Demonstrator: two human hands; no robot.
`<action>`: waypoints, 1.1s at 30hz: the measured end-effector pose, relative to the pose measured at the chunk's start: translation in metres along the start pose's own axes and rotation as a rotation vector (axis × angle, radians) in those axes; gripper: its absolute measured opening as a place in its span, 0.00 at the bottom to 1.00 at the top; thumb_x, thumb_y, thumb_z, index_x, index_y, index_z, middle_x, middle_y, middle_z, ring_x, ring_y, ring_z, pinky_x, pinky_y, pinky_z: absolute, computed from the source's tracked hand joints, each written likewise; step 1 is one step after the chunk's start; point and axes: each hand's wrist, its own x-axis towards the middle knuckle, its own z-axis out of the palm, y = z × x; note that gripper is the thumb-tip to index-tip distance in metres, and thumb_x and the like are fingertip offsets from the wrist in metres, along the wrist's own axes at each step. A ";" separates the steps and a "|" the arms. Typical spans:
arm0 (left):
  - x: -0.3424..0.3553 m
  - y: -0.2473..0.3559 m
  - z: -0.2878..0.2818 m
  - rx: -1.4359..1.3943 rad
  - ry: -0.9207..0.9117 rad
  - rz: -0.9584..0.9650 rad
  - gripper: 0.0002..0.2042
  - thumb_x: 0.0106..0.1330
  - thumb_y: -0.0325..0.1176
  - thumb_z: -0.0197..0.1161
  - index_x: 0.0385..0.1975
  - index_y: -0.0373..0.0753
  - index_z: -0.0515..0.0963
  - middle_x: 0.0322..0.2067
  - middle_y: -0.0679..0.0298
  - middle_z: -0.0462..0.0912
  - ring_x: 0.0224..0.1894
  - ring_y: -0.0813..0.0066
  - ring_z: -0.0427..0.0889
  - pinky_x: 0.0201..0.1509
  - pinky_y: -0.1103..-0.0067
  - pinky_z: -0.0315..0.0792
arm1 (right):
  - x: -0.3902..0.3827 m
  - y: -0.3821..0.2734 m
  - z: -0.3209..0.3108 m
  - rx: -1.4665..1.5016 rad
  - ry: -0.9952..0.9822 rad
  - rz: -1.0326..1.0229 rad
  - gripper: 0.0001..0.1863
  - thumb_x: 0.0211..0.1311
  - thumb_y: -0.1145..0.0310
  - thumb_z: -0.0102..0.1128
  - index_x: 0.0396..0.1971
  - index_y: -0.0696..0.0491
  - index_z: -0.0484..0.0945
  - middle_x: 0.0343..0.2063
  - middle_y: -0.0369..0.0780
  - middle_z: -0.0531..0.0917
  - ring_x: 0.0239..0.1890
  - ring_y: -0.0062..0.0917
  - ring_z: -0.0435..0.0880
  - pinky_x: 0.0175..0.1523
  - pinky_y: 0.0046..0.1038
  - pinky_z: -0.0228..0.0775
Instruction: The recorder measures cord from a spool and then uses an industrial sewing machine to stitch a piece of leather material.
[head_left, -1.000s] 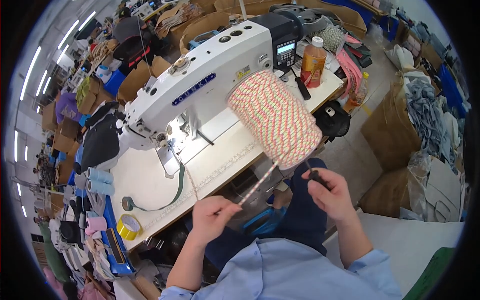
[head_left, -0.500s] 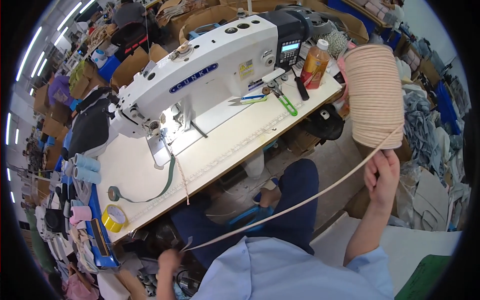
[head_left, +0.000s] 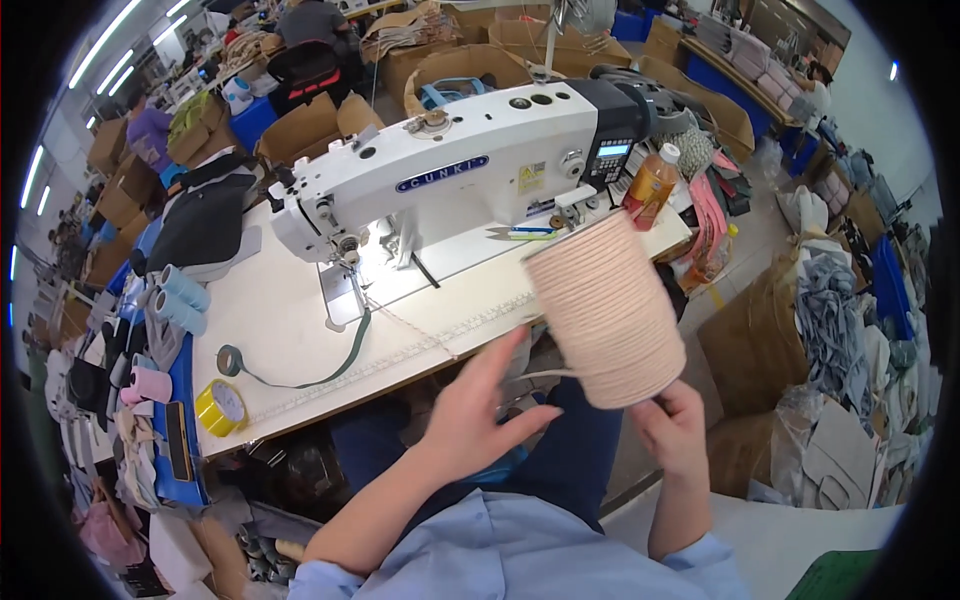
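Observation:
A large spool of pale pink cord [head_left: 610, 310] is held up in front of me, tilted, over the table's front edge. At its lower end my right hand [head_left: 670, 432] is closed around the bottom; some fingers are hidden behind it. My left hand [head_left: 478, 415] is just left of the spool, thumb and fingers spread apart. A loose length of cord [head_left: 552, 374] leaves the spool and passes beside the left hand's fingers, partly hidden there. Behind the spool stands a white sewing machine [head_left: 450, 165] on a white table [head_left: 270, 310], its needle area lit.
A green tape strip [head_left: 300, 382] trails from the needle area to its small roll. Yellow tape [head_left: 221, 408] and light blue thread cones [head_left: 183, 300] sit at the left. Scissors [head_left: 520, 234] and an orange bottle [head_left: 652, 185] are on the right. Grey fabric [head_left: 840, 300] is piled far right.
The spool has come down and left, closer to my body, in my right hand. My left hand has risen from the lower left to beside it; the stretched cord is now short and slack.

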 end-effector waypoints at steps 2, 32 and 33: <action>0.011 -0.018 0.029 -0.428 -0.043 0.001 0.26 0.61 0.38 0.66 0.57 0.34 0.68 0.47 0.50 0.79 0.48 0.61 0.81 0.49 0.76 0.72 | -0.003 -0.001 0.008 0.040 -0.028 0.025 0.10 0.62 0.74 0.57 0.41 0.61 0.78 0.20 0.30 0.76 0.17 0.08 0.66 0.21 0.13 0.54; -0.001 -0.034 0.011 -0.504 -0.062 -0.122 0.32 0.61 0.34 0.67 0.64 0.36 0.62 0.44 0.63 0.80 0.30 0.86 0.74 0.34 0.86 0.70 | -0.001 0.010 0.011 0.052 -0.111 0.089 0.10 0.63 0.74 0.57 0.42 0.62 0.76 0.16 0.30 0.73 0.13 0.09 0.64 0.17 0.13 0.53; 0.000 -0.036 0.019 -0.607 -0.184 -0.222 0.23 0.63 0.36 0.65 0.57 0.37 0.71 0.35 0.65 0.82 0.26 0.85 0.75 0.29 0.84 0.69 | -0.001 0.009 0.012 0.032 -0.114 0.092 0.11 0.63 0.73 0.57 0.42 0.62 0.76 0.16 0.30 0.74 0.13 0.08 0.65 0.17 0.14 0.53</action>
